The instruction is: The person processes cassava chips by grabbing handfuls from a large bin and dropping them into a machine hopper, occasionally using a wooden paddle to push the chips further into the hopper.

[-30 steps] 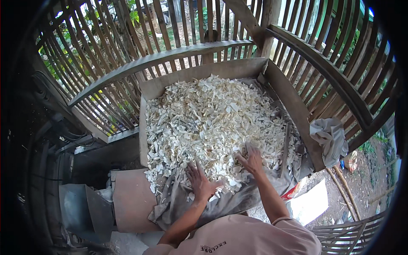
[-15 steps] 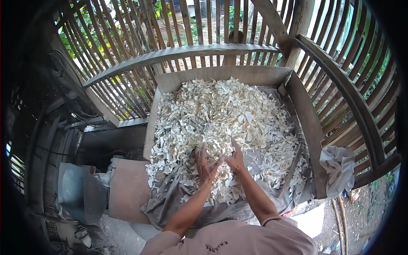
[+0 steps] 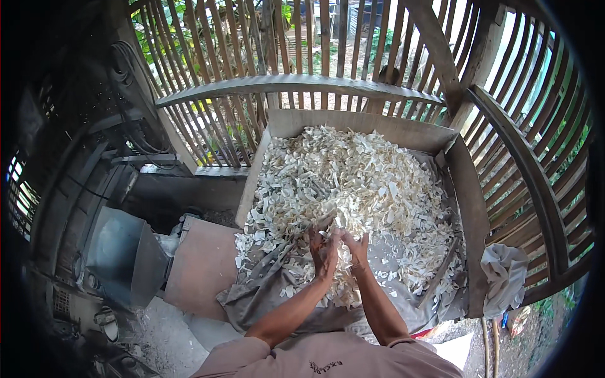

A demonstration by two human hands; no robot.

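A wide heap of thin, dry, whitish chips (image 3: 378, 170), like sliced dried root, fills a wooden-sided bin in front of me. My left hand (image 3: 324, 253) and my right hand (image 3: 357, 249) are at the heap's near edge, curved toward each other with some chips between them. The thumbs come close together, and the left fingertips are partly lost among the chips. Beneath the heap lies a grey cloth (image 3: 246, 302), rumpled at the near left. Bare cloth shows just right of my right hand.
Boards (image 3: 469, 208) wall the bin at the back and sides. A slatted wooden fence (image 3: 302, 82) encloses the far and right sides. Left stand a brown panel (image 3: 205, 264) and a metal hopper (image 3: 120, 252). A pale crumpled sack (image 3: 504, 277) hangs on the right corner.
My hands have drawn closer together, with chips gathered between them. The fingers, spread and pointing forward before, now curl inward. The whole view has shifted, so the bin appears farther right.
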